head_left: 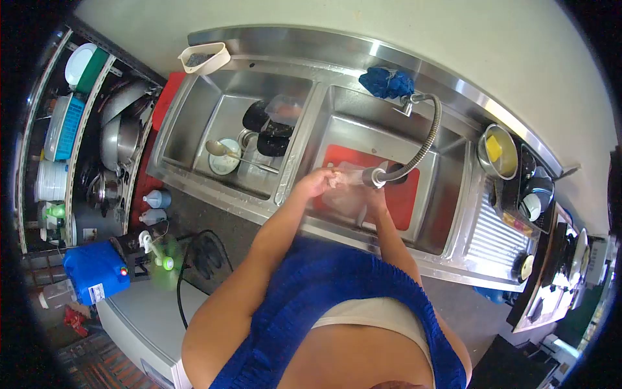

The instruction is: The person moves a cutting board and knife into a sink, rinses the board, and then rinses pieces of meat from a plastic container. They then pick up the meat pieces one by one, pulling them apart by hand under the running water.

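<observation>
In the right sink basin, my left hand (317, 183) is closed with its fingertips around a small pale piece (335, 179) that I cannot make out. Close beside it, my right hand (375, 196) is under the spray head (374, 177), which partly covers its fingers. Between the two hands lies something clear, like a plastic container or bag (348, 202), blurred by spray. Beneath is a red board or tray (405, 211) on the basin floor. The flexible metal faucet hose (430, 139) arches down from the back wall.
The left basin holds a bowl (223, 162), a ladle (219, 148), dark containers (273, 145) and a clear tub (284, 109). A blue cloth or bag (387, 83) sits behind the faucet. Right of the basin are a metal bowl (497, 152) with a yellow sponge and a dish rack (535, 194).
</observation>
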`<state>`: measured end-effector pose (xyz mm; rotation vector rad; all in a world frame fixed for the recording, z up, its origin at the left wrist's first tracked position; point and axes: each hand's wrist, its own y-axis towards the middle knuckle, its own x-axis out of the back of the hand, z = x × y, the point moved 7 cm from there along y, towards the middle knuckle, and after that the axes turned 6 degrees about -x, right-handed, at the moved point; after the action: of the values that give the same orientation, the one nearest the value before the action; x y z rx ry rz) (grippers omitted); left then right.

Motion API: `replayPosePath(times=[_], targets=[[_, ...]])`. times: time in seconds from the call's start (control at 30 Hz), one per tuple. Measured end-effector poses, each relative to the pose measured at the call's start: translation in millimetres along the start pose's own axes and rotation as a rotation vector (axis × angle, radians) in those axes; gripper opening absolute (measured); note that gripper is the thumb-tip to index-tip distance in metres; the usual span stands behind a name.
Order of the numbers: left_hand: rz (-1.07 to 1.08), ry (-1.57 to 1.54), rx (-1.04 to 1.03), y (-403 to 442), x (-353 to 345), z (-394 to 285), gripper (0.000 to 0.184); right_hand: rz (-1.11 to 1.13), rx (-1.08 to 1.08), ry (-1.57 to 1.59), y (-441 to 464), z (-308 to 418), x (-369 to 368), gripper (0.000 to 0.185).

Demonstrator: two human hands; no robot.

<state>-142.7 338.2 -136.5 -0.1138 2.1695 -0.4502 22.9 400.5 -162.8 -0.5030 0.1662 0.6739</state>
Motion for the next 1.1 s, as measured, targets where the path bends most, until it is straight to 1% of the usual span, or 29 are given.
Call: replayPosePath(times=[0.03,0.07,0.1,0.13,0.2,0.23,0.27,0.3,0.37,0.4,0.43,0.47,0.5,0.53,0.57,0.6,0.63,0.67,0.7,0.77,0.8,0.83,0.87,0.9,0.93,0.97,1.0,1.07,1.1], targets=[[0.001,0.0,0.0,0.6,0.4,0.8,0.038,-0.069,0.025,0.061,-3.3,9.8,0.8,0.032],[-0.082,0.097,-0.004,1.3,7.1,1.4,0.036,-0.138,0.049,0.122,-6.8,19.7,1.8,0.032],[-0.165,0.194,-0.007,0.4,11.1,0.6,0.035,-0.139,0.049,0.122,-7.1,22.0,2.4,0.032],[-0.164,0.194,-0.006,1.0,8.2,2.0,0.035,-0.173,0.029,0.087,-7.3,23.2,5.4,0.033],[-0.316,0.242,0.021,0.2,8.9,5.2,0.032,-0.207,0.008,0.054,-8.3,26.6,3.7,0.035],[-0.316,0.242,0.022,2.3,1.2,6.2,0.032,-0.21,0.039,0.169,-8.9,30.0,-0.6,0.034],[-0.408,0.303,0.051,2.5,-0.6,7.6,0.031,-0.212,0.07,0.283,-10.2,34.1,-3.3,0.033],[-0.499,0.365,0.08,0.8,0.3,7.5,0.03,-0.212,0.071,0.283,-8.3,29.6,-1.5,0.033],[-0.483,0.443,0.12,3.8,-3.0,6.7,0.031,-0.189,-0.167,0.158,-0.6,-1.1,2.3,0.031],[-0.467,0.521,0.16,6.4,-1.8,8.2,0.032,-0.19,-0.168,0.156,-0.5,1.1,1.2,0.031],[-0.467,0.519,0.161,8.4,-0.4,8.5,0.032,-0.156,-0.159,0.031,1.2,4.3,-3.9,0.031],[-0.406,0.55,0.169,11.5,-2.0,9.7,0.033,-0.12,-0.15,-0.092,2.3,6.7,-9.4,0.032],[-0.344,0.582,0.177,15.1,-0.6,12.3,0.035,-0.119,-0.151,-0.093,-1.8,16.2,-15.6,0.032],[-0.346,0.581,0.176,17.6,6.9,13.6,0.035,-0.153,-0.092,-0.195,-7.7,35.2,-21.2,0.035],[-0.3,0.385,0.212,20.5,11.7,21.0,0.038,-0.187,-0.031,-0.296,-11.1,49.8,-25.0,0.038],[-0.253,0.188,0.247,21.2,11.5,26.4,0.04,-0.185,-0.032,-0.295,-6.9,43.9,-22.5,0.038],[-0.254,0.187,0.247,18.1,9.0,25.5,0.04,-0.216,0.032,-0.253,1.7,29.7,-10.5,0.039],[-0.218,0.313,0.231,13.6,1.7,22.2,0.041,-0.248,0.095,-0.212,8.7,16.9,1.1,0.04],[-0.18,0.439,0.215,10.9,-3.6,19.3,0.042,-0.249,0.094,-0.212,15.0,4.4,8.6,0.04],[-0.127,0.508,0.161,9.8,-6.0,13.3,0.042,-0.271,0.181,-0.356,22.6,-3.8,17.0,0.047],[-0.076,0.576,0.107,8.4,-10.6,9.6,0.042,-0.269,0.178,-0.358,21.3,-2.7,15.9,0.047],[-0.079,0.574,0.107,7.1,-11.9,8.3,0.042,-0.263,0.114,-0.306,21.5,-5.9,15.5,0.049],[-0.132,0.529,0.112,5.0,-10.0,6.4,0.039,-0.256,0.049,-0.253,21.2,-9.5,14.5,0.05],[-0.186,0.485,0.116,1.9,-9.4,3.4,0.037,-0.254,0.046,-0.252,22.9,-15.7,17.5,0.05],[-0.188,0.484,0.116,-1.6,-11.6,0.7,0.037,-0.186,0.073,-0.196,24.4,-20.5,17.1,0.049],[-0.215,0.561,0.091,-5.6,-12.1,-5.1,0.035,-0.12,0.099,-0.14,25.2,-25.1,16.7,0.049],[-0.242,0.638,0.065,-8.6,-11.9,-11.1,0.034,-0.119,0.099,-0.139,21.8,-23.9,15.2,0.049],[-0.227,0.692,0.053,-13.4,-11.2,-14.4,0.033,-0.1,-0.059,-0.04,8.7,-23.8,6.1,0.046],[-0.209,0.748,0.037,-14.9,-13.0,-16.7,0.033,-0.099,-0.061,-0.039,2.4,-14.1,0.6,0.046]])
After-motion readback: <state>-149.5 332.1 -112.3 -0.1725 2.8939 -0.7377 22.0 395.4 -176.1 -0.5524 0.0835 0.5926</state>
